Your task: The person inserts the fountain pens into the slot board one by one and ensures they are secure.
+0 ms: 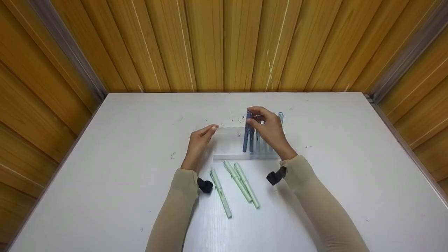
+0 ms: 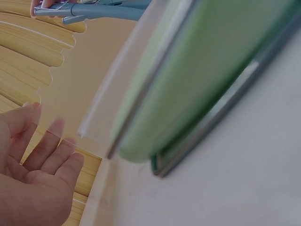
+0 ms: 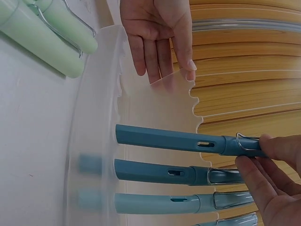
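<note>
My right hand (image 1: 271, 130) pinches a dark blue pen (image 3: 174, 139) by its clip end, between thumb and fingers. The pen's other end is at the front wall of a clear, scallop-edged pen holder (image 1: 227, 142). Beside it in the holder is a second dark blue pen (image 3: 150, 170), followed by a light blue pen (image 3: 155, 204) and further paler pens. With thumb and forefinger my left hand (image 1: 198, 145) pinches the holder's left upper corner; its other fingers show through the plastic in the left wrist view.
Three light green pens lie on the white table (image 1: 122, 175) in front of the holder: one green pen (image 1: 221, 194) on the left, and a green pen (image 1: 238, 182) close beside another green pen (image 1: 247, 187). Wood-patterned panels (image 1: 224, 45) stand behind the table.
</note>
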Tool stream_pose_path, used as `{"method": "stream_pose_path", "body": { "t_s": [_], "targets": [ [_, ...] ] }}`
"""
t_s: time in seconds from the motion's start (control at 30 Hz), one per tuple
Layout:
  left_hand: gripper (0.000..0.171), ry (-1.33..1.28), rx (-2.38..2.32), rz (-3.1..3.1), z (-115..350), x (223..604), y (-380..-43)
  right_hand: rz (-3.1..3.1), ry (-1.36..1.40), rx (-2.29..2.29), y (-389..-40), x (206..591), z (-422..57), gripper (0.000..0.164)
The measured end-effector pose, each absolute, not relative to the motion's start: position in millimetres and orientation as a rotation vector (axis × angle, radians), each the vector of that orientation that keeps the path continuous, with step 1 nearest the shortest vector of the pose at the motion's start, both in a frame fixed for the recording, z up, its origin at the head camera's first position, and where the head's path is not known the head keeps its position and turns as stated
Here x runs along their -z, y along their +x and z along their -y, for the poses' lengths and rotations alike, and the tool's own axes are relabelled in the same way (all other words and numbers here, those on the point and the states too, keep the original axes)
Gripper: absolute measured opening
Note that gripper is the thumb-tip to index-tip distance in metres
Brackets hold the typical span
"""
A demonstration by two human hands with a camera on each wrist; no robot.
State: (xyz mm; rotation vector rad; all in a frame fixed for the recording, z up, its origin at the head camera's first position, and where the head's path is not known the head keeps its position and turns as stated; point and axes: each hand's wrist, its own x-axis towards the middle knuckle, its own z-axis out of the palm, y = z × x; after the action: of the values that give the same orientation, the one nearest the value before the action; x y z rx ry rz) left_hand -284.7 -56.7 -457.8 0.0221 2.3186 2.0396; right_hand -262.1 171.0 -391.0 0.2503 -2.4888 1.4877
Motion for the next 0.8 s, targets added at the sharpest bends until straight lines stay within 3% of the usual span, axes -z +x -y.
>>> {"method": "stream_pose_path", "body": {
  "t_s": [0.8],
  "targets": [
    [0.035,0.033,-2.076,-2.258,57.7,457.9,-283.9,2.516,0.334,-1.336,-260.6,399.1,-169.4,0.033]
  ]
}}
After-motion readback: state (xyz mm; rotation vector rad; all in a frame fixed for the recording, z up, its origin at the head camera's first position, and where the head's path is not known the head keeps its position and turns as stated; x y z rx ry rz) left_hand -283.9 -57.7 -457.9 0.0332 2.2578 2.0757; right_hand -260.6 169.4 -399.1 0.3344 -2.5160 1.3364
